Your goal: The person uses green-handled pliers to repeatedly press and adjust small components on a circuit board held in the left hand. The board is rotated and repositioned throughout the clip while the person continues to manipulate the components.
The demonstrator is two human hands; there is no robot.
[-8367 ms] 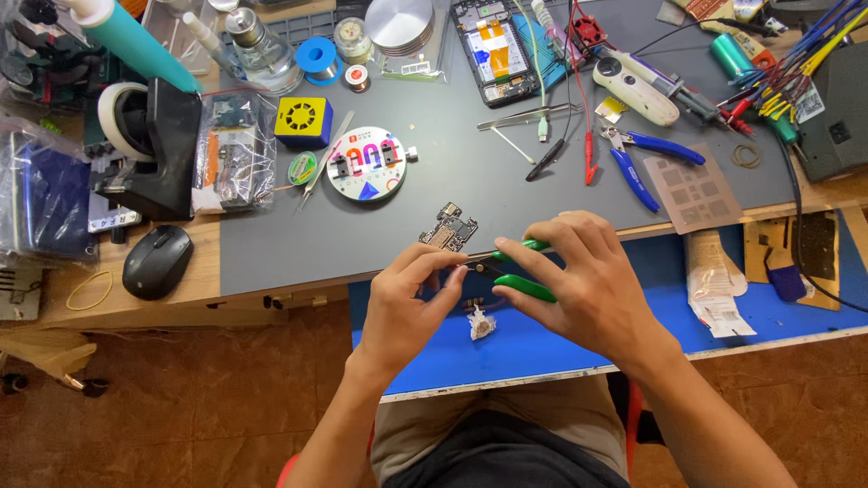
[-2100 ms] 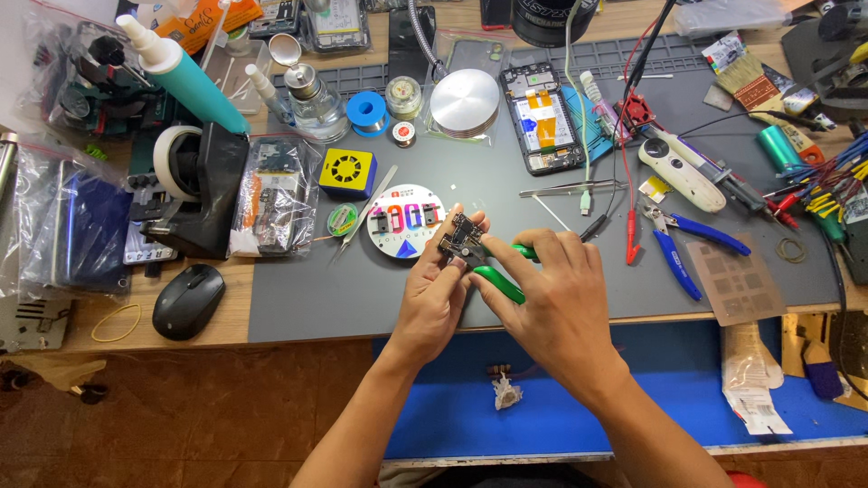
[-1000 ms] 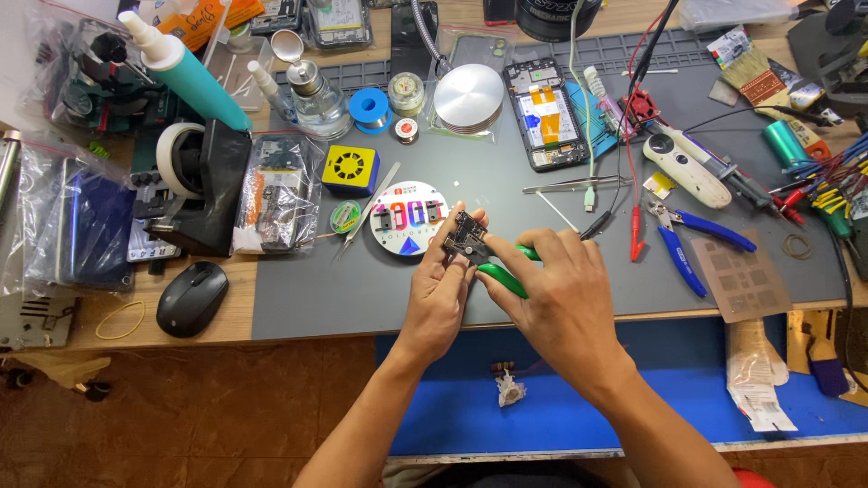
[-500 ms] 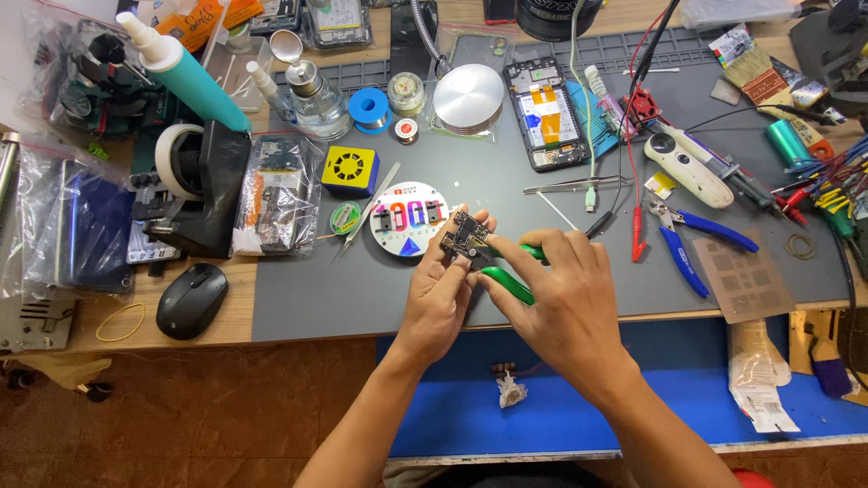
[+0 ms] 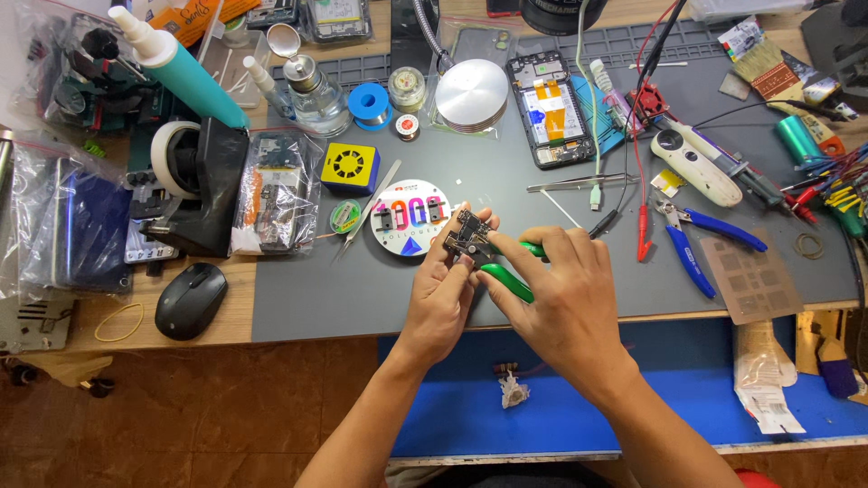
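My left hand pinches a small dark circuit board between thumb and fingers, just above the grey work mat. My right hand grips green-handled pliers whose tip meets the board's lower edge. Both hands hover over the mat's near edge, close together. Right behind the board lies a round white disc carrying small parts.
An opened phone lies at the back, with a shiny metal disc beside it. Blue-handled pliers, tweezers, a stencil and cables sit right. A black mouse, tape dispenser and bags lie left. A blue surface lies below.
Over the last seconds both hands moved up from the mat's near edge toward the white disc. In the last second they barely shift on the board.
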